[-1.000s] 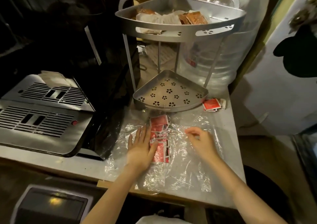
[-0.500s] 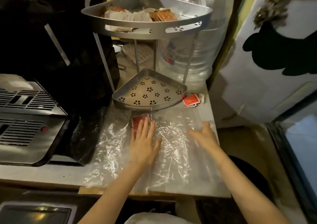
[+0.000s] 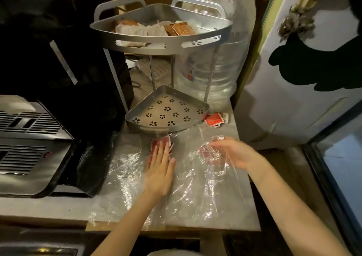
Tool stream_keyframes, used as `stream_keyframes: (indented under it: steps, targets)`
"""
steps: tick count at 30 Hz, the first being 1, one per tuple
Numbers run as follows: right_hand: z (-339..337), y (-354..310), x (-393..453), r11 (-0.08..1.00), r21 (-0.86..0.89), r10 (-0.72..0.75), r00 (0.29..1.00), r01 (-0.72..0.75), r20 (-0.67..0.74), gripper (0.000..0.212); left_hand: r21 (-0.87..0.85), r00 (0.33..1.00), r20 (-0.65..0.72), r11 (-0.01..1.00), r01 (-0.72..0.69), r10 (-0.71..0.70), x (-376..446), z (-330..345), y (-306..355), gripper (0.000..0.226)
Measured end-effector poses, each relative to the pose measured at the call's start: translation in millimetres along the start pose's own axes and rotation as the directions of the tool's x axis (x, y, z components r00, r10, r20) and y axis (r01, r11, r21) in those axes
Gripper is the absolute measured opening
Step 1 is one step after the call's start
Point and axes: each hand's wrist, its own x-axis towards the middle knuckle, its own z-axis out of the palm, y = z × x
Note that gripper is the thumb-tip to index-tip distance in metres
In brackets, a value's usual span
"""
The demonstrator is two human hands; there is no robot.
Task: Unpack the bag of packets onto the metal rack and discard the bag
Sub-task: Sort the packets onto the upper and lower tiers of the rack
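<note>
Left hand: the left hand (image 3: pixel 159 172) lies flat, palm down, fingers straight and together, pressing on a stack of red packets (image 3: pixel 159 145) just in front of the rack's lower tray; it grips nothing.
Right hand: the right hand (image 3: pixel 233 153) is raised a little above the counter, fingers loosely curled, with a crumpled edge of the clear plastic bag (image 3: pixel 195 187) at its fingertips; whether it truly pinches the film cannot be told through the blur.
Bag: transparent and wrinkled, spread flat across the grey counter (image 3: pixel 49 206) under both hands, reaching to the near edge.
Red packets: the stack sits partly under the left fingers, at the bag's far end; inside or on top of the film cannot be told.
Metal rack: the two-tier corner rack (image 3: pixel 166 46) stands at the back of the counter; its upper tray holds brown and white packets (image 3: pixel 154 29), its perforated lower tray (image 3: pixel 166 111) is bare.
Loose packets: a few more red ones (image 3: pixel 214 120) lie on the counter just right of the lower tray.
Surroundings: a large water bottle (image 3: pixel 219 67) behind the rack, a black coffee machine (image 3: pixel 29 144) at left.
</note>
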Motion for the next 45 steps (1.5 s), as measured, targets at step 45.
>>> stream_keyframes:
  steps: [45]
  targets:
    - [-2,50,31,0.411,-0.854,-0.354,0.807,-0.319,-0.472,0.068,0.029,0.955,-0.260,0.987,0.155,-0.143,32,-34,-6,0.070]
